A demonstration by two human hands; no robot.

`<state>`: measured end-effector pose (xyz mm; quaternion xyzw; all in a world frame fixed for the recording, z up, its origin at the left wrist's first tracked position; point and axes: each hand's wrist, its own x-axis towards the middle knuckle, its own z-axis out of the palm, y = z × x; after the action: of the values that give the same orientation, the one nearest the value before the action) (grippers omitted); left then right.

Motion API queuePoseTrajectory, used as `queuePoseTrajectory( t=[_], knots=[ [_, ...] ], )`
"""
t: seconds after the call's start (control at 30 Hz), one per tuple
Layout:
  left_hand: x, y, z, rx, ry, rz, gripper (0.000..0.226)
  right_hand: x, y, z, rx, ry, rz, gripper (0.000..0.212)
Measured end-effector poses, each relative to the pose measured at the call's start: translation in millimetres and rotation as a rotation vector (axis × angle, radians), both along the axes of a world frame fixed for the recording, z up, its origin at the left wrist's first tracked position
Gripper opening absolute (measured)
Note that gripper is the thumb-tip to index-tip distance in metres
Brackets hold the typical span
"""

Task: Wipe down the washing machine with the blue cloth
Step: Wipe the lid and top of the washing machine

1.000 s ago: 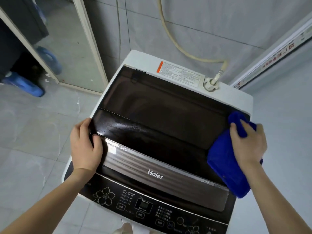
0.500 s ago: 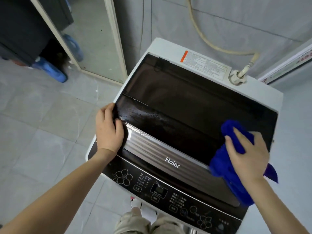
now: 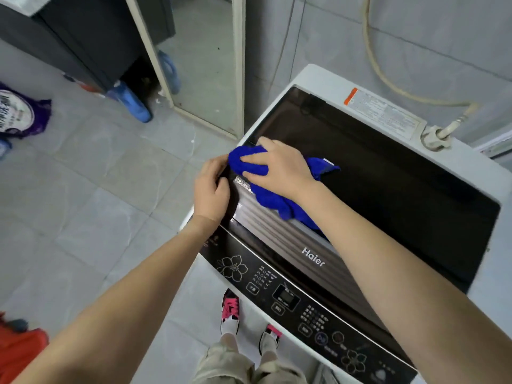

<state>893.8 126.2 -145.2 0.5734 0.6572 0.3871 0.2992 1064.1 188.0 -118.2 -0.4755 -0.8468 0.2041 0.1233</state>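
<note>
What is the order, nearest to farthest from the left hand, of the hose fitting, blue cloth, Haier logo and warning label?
1. blue cloth, right beside the left hand.
2. Haier logo, toward the front.
3. warning label, along the back.
4. hose fitting, back right corner.

Your white top-loading washing machine stands with its dark glass lid closed and a black control panel along its front. The bright blue fluffy cloth lies bunched at the lid's left edge, draping onto the ribbed silver strip, gripped under your right hand.
</note>
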Motion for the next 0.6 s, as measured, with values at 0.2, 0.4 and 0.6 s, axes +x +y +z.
queuePoseTrajectory(
  t=[0.2,0.4,0.6],
  knots=[
    [-51.1,-56.5,-13.6,-0.189,0.019,-0.003,0.045,64.2,-115.0,-4.3,-0.030,-0.049,0.157,0.034],
    [-62.3,-70.7,-22.2,-0.276,-0.130,-0.067,0.055,36.7,-123.7,-17.9,0.135,-0.098,-0.049,0.037],
    [-67.2,-71.0,-15.6,-0.309,-0.239,-0.098,0.053,-76.3,-49.5,-12.2,0.091,-0.132,-0.180,0.038]
  ],
)
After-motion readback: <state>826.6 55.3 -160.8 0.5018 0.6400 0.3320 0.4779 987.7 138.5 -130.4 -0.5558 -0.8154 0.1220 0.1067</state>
